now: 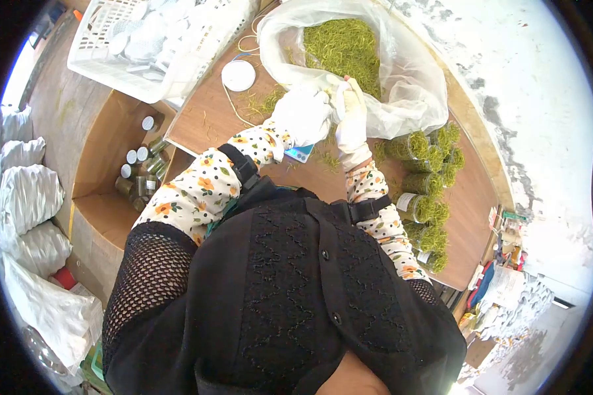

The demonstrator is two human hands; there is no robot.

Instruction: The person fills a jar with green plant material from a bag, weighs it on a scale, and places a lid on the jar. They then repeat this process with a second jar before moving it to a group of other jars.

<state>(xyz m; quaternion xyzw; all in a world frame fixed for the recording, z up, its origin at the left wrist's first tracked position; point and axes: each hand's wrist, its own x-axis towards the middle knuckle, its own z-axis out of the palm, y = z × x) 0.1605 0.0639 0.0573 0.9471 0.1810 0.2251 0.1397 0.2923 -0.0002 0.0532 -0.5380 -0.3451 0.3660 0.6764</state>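
Note:
My left hand point(303, 115), in a white glove, meets my right hand point(351, 112) over the table, at the near rim of a clear plastic bag point(415, 99). The left fingers are closed against the right hand. The right hand, in a pale glove, points away from me with its fingers drawn together. Anything held between the hands is too small or too hidden to name. Shredded, moss-like green strands point(342, 49) fill the bag. A blue, phone-like object point(300, 153) lies partly covered below my left hand.
Several jars point(412, 205) with green strands bulging from their mouths stand at the table's right. A white round lid point(238, 76) lies left of the bag. A white basket point(112, 72) holds pale discs. Lidded jars point(138, 185) lie in a cardboard box point(102, 145). White sacks point(29, 197) line the left.

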